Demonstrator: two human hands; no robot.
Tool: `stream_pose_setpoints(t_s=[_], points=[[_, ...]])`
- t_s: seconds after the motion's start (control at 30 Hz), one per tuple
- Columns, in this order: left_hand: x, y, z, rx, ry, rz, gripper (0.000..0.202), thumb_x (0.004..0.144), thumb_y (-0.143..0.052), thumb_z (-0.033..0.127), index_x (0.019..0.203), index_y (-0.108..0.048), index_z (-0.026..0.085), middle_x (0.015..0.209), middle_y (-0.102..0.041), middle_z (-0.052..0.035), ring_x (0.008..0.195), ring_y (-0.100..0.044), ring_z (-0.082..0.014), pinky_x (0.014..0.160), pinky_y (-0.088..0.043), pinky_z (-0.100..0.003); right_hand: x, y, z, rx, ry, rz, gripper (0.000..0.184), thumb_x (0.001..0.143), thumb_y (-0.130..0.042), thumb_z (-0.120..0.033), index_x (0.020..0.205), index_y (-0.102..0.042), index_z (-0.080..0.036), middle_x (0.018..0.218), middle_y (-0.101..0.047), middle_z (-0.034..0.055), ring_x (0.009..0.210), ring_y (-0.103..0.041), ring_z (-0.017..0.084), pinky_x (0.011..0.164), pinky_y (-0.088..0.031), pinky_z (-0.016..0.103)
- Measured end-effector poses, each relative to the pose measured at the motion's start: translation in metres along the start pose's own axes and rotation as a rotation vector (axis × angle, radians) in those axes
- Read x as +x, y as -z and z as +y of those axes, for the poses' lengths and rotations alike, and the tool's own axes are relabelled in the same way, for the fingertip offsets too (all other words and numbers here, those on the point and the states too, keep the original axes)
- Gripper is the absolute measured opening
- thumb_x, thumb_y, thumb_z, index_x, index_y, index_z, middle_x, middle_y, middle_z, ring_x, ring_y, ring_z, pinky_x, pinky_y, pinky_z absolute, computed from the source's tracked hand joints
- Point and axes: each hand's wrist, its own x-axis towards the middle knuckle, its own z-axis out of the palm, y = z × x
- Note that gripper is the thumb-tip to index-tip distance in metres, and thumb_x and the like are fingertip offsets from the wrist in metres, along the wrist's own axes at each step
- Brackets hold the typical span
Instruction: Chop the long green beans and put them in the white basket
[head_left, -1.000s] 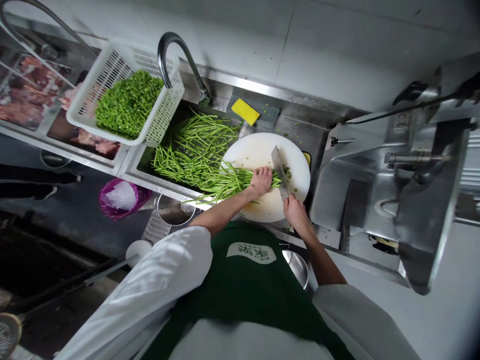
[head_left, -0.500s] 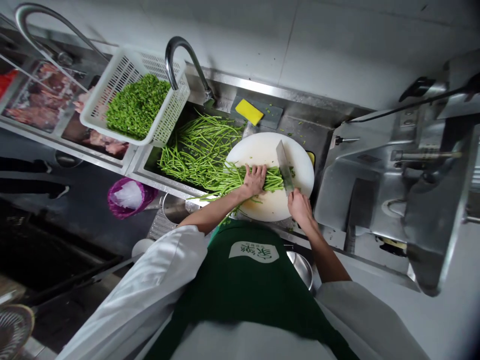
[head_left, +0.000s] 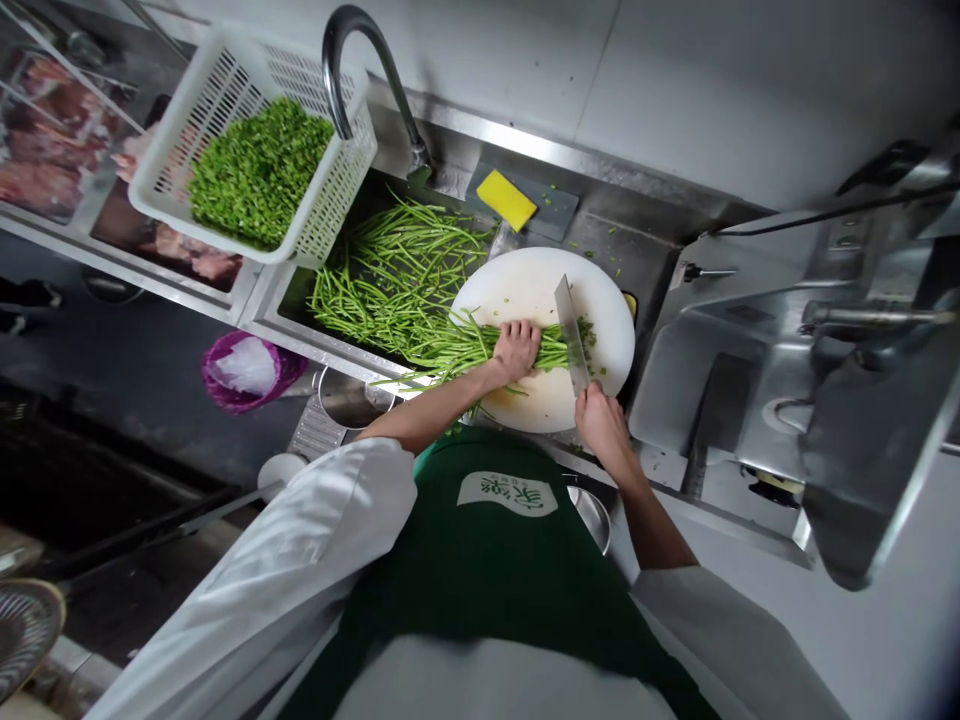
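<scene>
At the upper left of the frame, a white slotted basket (head_left: pixel 337 195) holds chopped greens (head_left: pixel 259 170). Just right of it, long green stalks (head_left: pixel 397 285) fill a metal sink (head_left: pixel 330 347) beneath a curved tap (head_left: pixel 399 95). Near the centre, these stalks gather into a bundle (head_left: pixel 553 350) on a round white cutting board (head_left: pixel 540 280), its long axis running left to right. The person's left hand (head_left: pixel 517 348) lies across the bundle, fingers bent over it, holding it down; the thumb is hidden. Right of that hand, a broad knife (head_left: pixel 570 325) crosses the bundle nearly at right angles, with chopped bits (head_left: pixel 591 338) beyond the blade. Whether the edge touches the board cannot be told. The right hand (head_left: pixel 600 415), closed around the handle at the board's lower right, is nearer the cut end. Metal equipment (head_left: pixel 667 390) stands at far right.
</scene>
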Motion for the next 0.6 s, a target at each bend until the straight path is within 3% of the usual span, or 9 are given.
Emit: stream_pose_setpoints(t_s=[0.17,0.43,0.6], points=[[0.001,-0.005,0.001,0.002,0.004,0.023,0.079,0.074,-0.084,0.048,0.134,-0.053,0.007,0.134,-0.054,-0.0245,0.119,-0.05,-0.039,0.103,-0.035,-0.051,0.034,-0.01,-0.006,0.023,-0.001,0.017,0.032,0.108,-0.034,-0.022,0.122,-0.059,-0.008,0.104,-0.073,0.0185,0.095,-0.07,0.025,0.079,-0.044,0.03],[0.001,0.001,0.002,-0.016,0.024,-0.01,0.079,0.074,-0.085,0.048,0.133,-0.052,0.006,0.135,-0.054,-0.0257,0.121,-0.049,-0.039,0.104,-0.035,-0.049,-0.018,0.007,-0.001,-0.009,-0.004,0.118,0.032,0.108,-0.035,-0.026,0.119,-0.059,-0.009,0.087,-0.072,0.0148,0.078,-0.067,0.022,0.067,-0.038,0.028],[0.001,0.004,0.003,-0.033,0.017,-0.031,0.078,0.076,-0.083,0.047,0.135,-0.051,0.005,0.137,-0.053,-0.0266,0.122,-0.049,-0.0398,0.105,-0.035,-0.05,-0.005,-0.006,-0.005,-0.006,-0.004,0.036,0.029,0.108,-0.037,-0.025,0.116,-0.059,-0.01,0.093,-0.073,0.0161,0.086,-0.069,0.024,0.071,-0.04,0.028]])
